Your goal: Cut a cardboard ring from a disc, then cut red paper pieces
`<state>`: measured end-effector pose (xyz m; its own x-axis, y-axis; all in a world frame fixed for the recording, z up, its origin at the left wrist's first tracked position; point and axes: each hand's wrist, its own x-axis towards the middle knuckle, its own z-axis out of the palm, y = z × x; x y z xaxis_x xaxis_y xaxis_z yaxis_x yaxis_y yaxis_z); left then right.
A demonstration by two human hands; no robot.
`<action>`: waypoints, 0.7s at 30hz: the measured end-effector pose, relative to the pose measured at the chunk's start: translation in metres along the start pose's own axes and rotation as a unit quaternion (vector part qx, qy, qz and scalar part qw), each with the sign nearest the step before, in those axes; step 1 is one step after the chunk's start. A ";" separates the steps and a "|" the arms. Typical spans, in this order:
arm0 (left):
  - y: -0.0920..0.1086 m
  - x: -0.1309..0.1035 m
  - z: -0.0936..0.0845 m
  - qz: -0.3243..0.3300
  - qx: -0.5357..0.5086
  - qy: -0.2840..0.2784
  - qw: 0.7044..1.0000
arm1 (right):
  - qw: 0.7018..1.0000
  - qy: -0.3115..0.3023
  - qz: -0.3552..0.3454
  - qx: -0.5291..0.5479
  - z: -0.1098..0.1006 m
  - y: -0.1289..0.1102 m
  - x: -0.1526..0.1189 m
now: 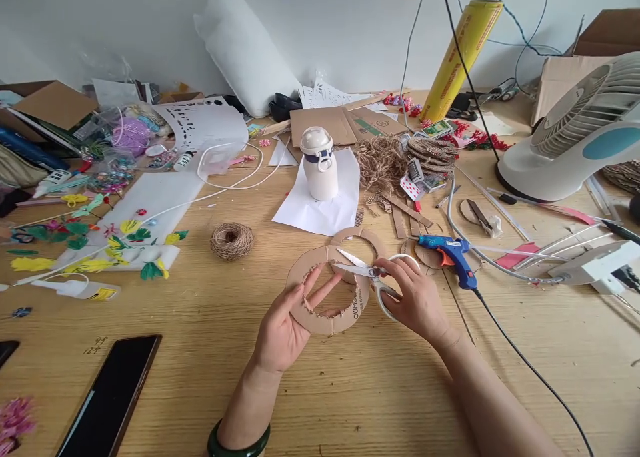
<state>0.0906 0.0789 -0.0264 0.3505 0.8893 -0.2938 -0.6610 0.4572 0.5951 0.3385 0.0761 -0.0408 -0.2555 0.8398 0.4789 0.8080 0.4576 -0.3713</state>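
Note:
My left hand holds a cardboard ring by its left side, with some fingers showing through the ragged hole. In my right hand are scissors with pale handles. Their blades are parted and reach over the upper right part of the ring's hole. Behind the held ring, a second cardboard ring lies on the table, partly covered. A blue glue gun rests just right of my right hand.
A white bottle stands on white paper. Twine sits left of it. A phone lies front left, a fan stands right, and the glue gun's cable runs along the front right.

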 end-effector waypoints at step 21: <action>0.003 -0.002 -0.008 -0.073 -0.009 -0.063 0.995 | 0.996 -0.043 -0.080 -0.026 0.003 0.009 -0.005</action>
<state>0.0821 0.0785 -0.0300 0.5234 0.8051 -0.2792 -0.6085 0.5825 0.5389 0.3453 0.0769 -0.0492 -0.4259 0.7798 0.4589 0.7793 0.5738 -0.2518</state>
